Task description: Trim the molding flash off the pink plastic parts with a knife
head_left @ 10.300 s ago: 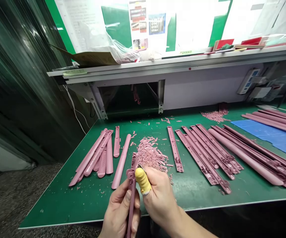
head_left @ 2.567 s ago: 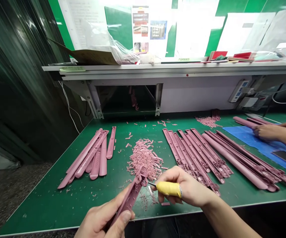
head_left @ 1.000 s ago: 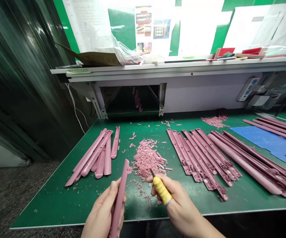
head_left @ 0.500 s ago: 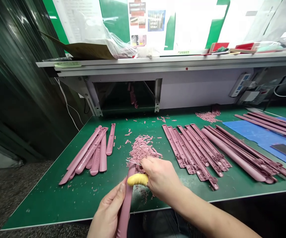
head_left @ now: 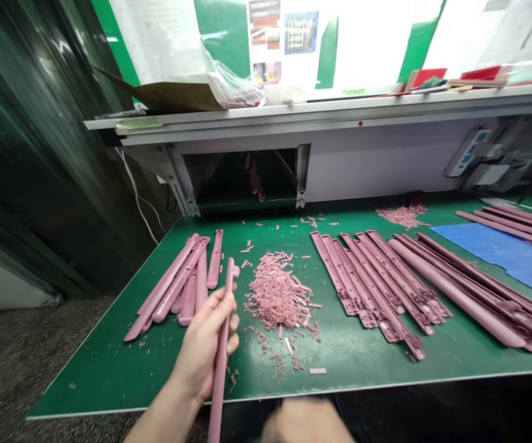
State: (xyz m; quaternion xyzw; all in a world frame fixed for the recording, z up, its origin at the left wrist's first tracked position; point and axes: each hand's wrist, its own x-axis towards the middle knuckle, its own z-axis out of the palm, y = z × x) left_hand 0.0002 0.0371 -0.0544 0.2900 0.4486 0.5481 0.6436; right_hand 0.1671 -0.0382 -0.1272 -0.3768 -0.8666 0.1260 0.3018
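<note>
My left hand is wrapped round a long pink plastic strip, which stands tilted with its hooked end up and its lower end past the bottom edge of the picture. My right hand is a blur at the bottom, below the table edge; its fingers and anything in them cannot be made out. To the right of the held strip lies a heap of pink shavings, with small flat pink chips scattered around it.
Pink strips lie in a loose pile on the left and in rows on the right of the green table. Farther right is a blue sheet. Behind stands a shelf with an opening under it.
My right hand has drawn back from the strip, down to the bottom edge; its thin blade no longer shows. My left hand has turned the strip, whose hooked end now shows. The view shifted slightly.
</note>
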